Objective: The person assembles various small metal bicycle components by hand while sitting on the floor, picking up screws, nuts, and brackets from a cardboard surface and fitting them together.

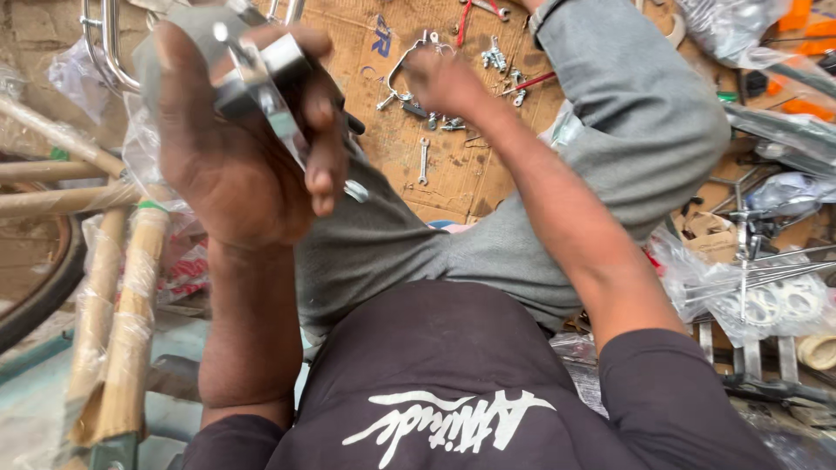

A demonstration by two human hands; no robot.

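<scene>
A shiny chrome metal bracket part (261, 74) sits in the upper left of the frame, clamped in the left hand (239, 144), whose fingers curl tightly around it with the thumb pressing along its side. The right hand (444, 80) reaches to the upper centre of the frame, down onto a flat sheet of brown cardboard (461, 165) spread on the ground; its fingers are bent over a thin curved chrome wire piece (402, 65), though blur makes it hard to tell whether they actually pinch it. Scattered small chrome bolts and nuts (496, 59) lie just beside that hand, and a small silver open-ended spanner (424, 160) rests on the cardboard a little lower. Red-handled pliers (475, 10) lie at the top edge. At the left of the frame stand bicycle frame tubes wrapped in tan paper and clear plastic (122, 322). At the right, clear plastic bags of metal parts (758, 292) lie piled.
</scene>
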